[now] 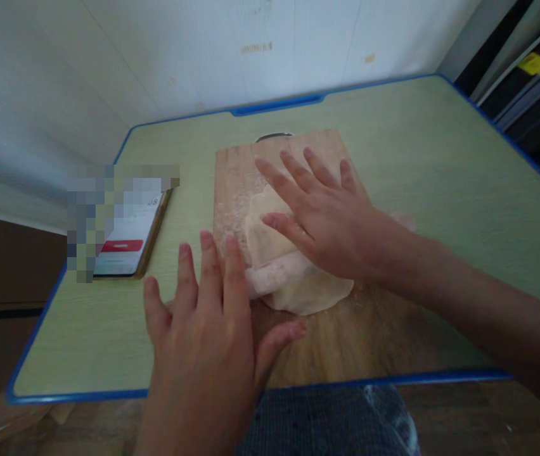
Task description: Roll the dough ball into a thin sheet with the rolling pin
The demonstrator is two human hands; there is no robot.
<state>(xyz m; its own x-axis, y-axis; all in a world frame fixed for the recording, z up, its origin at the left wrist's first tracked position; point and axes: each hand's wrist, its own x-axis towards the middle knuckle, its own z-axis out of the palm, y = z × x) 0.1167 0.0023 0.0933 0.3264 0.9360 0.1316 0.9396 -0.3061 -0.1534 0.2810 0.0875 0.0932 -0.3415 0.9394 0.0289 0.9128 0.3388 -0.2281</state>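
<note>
A flattened round of pale dough (310, 297) lies on a wooden cutting board (239, 168) dusted with flour. Across the dough, at a slant, rests a floury rolling pin (279, 272). My left hand (208, 323) is over the pin's left end, its fingers spread and pointing away from me. Over the right part of the pin and the dough, my right hand (322, 209) lies flat with fingers apart. Neither hand curls round the pin. The palms hide much of the pin's ends and part of the dough.
A phone (125, 234) with a lit screen, partly pixelated, sits on the left of the light green table (441, 158) with blue edging. A metal handle (274, 135) shows at the board's far side. Behind the table stands a white wall (298, 50); dark items are at the right.
</note>
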